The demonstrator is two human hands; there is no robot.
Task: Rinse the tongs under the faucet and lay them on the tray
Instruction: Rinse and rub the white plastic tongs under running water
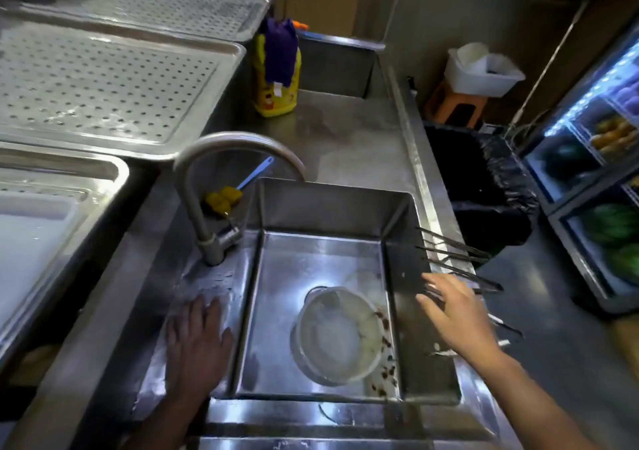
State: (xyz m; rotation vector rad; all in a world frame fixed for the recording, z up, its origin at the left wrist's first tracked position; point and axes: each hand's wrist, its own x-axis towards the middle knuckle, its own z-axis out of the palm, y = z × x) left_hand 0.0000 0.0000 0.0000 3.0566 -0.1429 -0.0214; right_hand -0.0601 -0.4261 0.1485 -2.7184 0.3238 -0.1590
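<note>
Several pairs of thin metal tongs [456, 254] lie across the right rim of the sink [328, 204], their ends sticking out over the edge. My right hand [456, 315] hovers just over the nearest pair with fingers spread, holding nothing. My left hand [195, 342] rests flat on the wet counter left of the sink. The curved faucet [221, 152] arches over the sink's back left corner; no water stream shows. Perforated metal trays [103, 86] lie at the upper left.
A clear bowl [339, 335] with water sits in the sink beside food scraps. A yellow brush [224, 197] lies behind the faucet. A yellow detergent bottle [276, 69] stands on the counter. A black-lined bin [480, 187] and a lit display fridge [601, 159] stand at right.
</note>
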